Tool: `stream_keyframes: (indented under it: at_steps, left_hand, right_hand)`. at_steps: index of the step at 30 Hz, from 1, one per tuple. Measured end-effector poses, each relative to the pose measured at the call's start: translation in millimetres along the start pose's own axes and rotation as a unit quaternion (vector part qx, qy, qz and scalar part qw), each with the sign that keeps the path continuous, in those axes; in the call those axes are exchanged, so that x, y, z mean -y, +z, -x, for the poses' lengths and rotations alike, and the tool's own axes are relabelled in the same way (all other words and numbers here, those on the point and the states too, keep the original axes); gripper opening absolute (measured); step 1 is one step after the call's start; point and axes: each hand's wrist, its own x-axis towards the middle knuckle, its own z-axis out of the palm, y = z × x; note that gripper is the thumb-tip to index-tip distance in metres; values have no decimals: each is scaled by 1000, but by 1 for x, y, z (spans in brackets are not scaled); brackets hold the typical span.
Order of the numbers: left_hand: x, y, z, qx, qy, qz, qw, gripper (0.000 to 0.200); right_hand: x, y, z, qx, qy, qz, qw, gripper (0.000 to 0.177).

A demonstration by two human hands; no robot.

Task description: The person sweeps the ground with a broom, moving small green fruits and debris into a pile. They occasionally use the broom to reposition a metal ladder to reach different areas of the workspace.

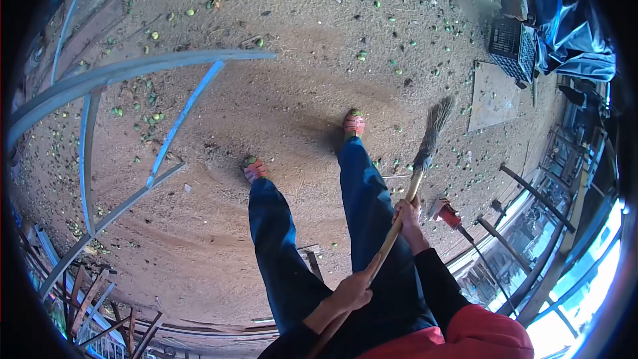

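One broom point(417, 176), one crate point(510, 45), two sandals point(354, 123) — dozens of fruits point(154, 35).

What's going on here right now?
A person stands on a dirt ground littered with small green fruits, holding a broom in both hands. The right hand has its grip further down the handle, the left hand nearer the body. The bristles point to the ground, right of the feet.
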Motion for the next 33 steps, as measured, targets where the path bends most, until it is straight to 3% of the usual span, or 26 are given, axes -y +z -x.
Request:
stream_keyframes:
  at_steps: [2, 4, 5, 6, 8, 11, 12, 13, 15, 16, 18, 19, 20, 21, 22, 24, 25, 26, 28, 30, 33]
  left_hand:
    - [-27, -22, -74, 3, -16, 0, 1000, 94]
    - [-53, -43, -106, -16, -63, -42, 997, 92]
    - [-60, -47, -98, -65, -87, 26, 994, 90]
    - [-68, -46, -78, -114, -117, 89, 983, 89]
    - [-91, -21, -28, -180, -127, 107, 970, 88]
    - [-141, 40, 35, -329, -208, 47, 920, 86]
    - [-153, 58, 40, -396, -243, 44, 884, 85]
    - [-172, 70, 32, -404, -242, 39, 881, 85]
    - [-216, 89, 19, -550, -321, 28, 770, 81]
    - [-235, 85, 14, -566, -354, 138, 731, 81]
    - [-220, 103, 20, -581, -274, 162, 749, 76]
    - [-228, 103, 10, -582, -271, 160, 750, 76]
    - [-240, 102, 2, -485, -249, 14, 838, 74]
    - [-248, 99, -9, -370, -216, -131, 894, 72]
    - [-252, 94, -22, -369, -215, -131, 895, 72]
    - [-258, 77, -64, -155, -191, 35, 969, 88]
    - [-259, 68, -100, -84, -191, 16, 978, 89]
    - [-256, 63, -143, -12, -192, -3, 981, 91]
    - [-235, 55, -221, 1, -72, -20, 997, 94]
    - [-213, 39, -277, 10, -68, -82, 994, 94]
    - [-216, 8, -262, -96, -111, 17, 989, 91]
  right_hand:
    - [9, -6, -83, -18, 24, 4, 1000, 19]
    - [8, 24, -130, 62, 6, -29, 998, 19]
    - [48, 63, -97, 65, 17, -17, 998, 22]
    - [42, 76, -93, 93, -8, -23, 995, 27]
    - [46, 88, -44, 133, -40, 25, 990, 45]
    - [79, 95, 35, 281, 31, 86, 955, 77]
    - [86, 104, 53, 331, 0, 113, 937, 80]
    - [100, 115, 67, 383, -12, 163, 909, 82]
    - [107, 145, 94, 458, -87, 169, 868, 83]
    - [113, 152, 97, 431, -111, 139, 885, 83]
    - [154, 117, 83, 439, -60, 79, 893, 83]
    - [163, 93, 68, 423, -26, 33, 905, 82]
    - [171, 63, 53, 404, 10, -12, 915, 81]
    - [179, 30, 35, 362, 33, -57, 930, 81]
    - [189, -5, 16, 320, 55, -101, 941, 80]
    - [189, -63, -34, 180, 7, -161, 970, 73]
    - [176, -89, -68, 110, 9, -141, 984, 71]
    - [196, -111, -90, 68, 7, -139, 988, 56]
    - [182, -137, -164, 5, 1, -127, 992, 39]
    - [182, -129, -221, 6, -20, -125, 992, 29]
    - [178, -47, -244, 73, -26, -60, 995, 30]
